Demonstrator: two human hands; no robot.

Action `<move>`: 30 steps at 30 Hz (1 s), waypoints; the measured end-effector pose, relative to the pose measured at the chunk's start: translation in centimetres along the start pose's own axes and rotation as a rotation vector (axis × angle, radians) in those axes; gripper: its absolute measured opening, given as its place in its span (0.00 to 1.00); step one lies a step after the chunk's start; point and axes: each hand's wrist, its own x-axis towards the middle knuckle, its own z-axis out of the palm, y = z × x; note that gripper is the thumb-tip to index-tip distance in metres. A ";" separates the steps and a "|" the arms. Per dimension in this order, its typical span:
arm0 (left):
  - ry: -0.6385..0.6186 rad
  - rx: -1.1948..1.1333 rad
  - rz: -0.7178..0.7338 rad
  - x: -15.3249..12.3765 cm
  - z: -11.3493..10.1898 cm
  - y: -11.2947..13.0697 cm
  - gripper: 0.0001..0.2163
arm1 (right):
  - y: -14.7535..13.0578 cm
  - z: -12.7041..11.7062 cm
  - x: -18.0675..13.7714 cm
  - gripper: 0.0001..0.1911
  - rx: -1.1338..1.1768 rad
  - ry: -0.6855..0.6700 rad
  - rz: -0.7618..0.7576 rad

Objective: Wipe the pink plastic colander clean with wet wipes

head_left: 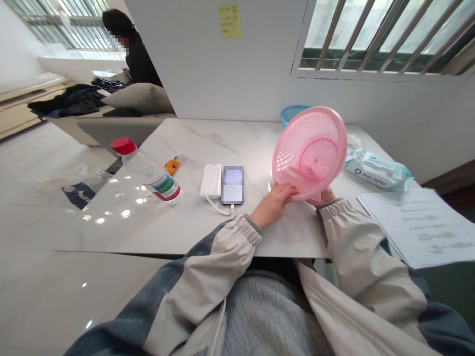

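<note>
**Pink basket held up on edge between two hands.**
We see a pink plastic mesh basket (pixel 309 148) tilted upright above the marble tabletop (pixel 222 143), its round base facing us. The left hand (pixel 272 205) curls closed over the lower rim; the right hand (pixel 322 196) sits behind that rim (its fingers are hidden, so we cannot tell whether it grips). A white power bank (pixel 211 180) and a phone (pixel 232 185) lie to the left, a pack of wet wipes (pixel 378 170) to the right.
</note>
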 end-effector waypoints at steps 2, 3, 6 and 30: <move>-0.017 0.047 0.010 0.0 -0.1 0.0 0.14 | -0.1 0.0 -0.1 0.28 0.029 -0.018 0.005; -0.025 0.063 0.021 0.0 -0.1 0.0 0.14 | -0.1 -0.1 -0.2 0.29 0.037 -0.016 0.007; -0.032 0.083 0.038 0.0 -0.3 0.5 0.14 | 0.0 -0.7 -0.3 0.31 0.040 0.010 0.021; 0.012 0.108 0.011 0.3 -0.8 2.4 0.24 | -0.5 0.5 -0.5 0.30 0.060 0.112 0.009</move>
